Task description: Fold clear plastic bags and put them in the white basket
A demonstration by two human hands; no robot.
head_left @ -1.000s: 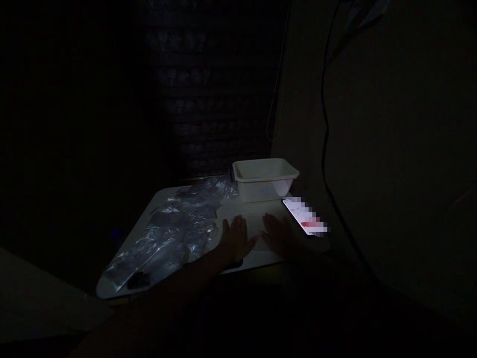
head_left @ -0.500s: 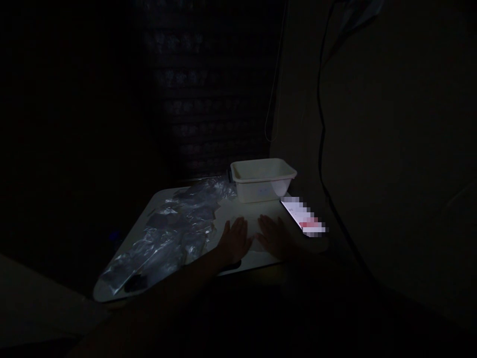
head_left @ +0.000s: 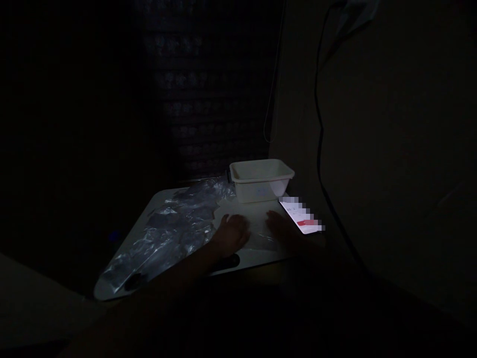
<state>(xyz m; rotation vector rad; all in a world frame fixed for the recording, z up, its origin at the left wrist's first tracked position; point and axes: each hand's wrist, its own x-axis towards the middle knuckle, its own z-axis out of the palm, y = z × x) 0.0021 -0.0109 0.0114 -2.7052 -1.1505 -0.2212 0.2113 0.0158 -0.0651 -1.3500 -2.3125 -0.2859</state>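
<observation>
A thin sheet of clear plastic, perhaps a flat bag [head_left: 264, 241], lies on the white table between my hands. My left hand [head_left: 231, 234] is at its left edge, the thumb apart from the slightly bent, blurred fingers; nothing shows in its grip. On the other side, my right hand [head_left: 280, 227] has its fingers stretched out, dim and partly lost in shadow. It is close to a lit phone [head_left: 301, 217]. Left of my left hand, a heap of crinkled clear plastic bags [head_left: 167, 233] spreads over the table.
Behind my hands stands a cream plastic bin [head_left: 261, 191]. The white table [head_left: 154, 201] has a dark slot near its front edge and a dark object [head_left: 133, 282] at front left. A black cable [head_left: 320, 149] hangs down the right wall. The room is very dark.
Both hands were flat on the plastic, fingers spread and close together. They have since moved apart, the left fingers bending and the right shifting rightward, uncovering the clear sheet between them.
</observation>
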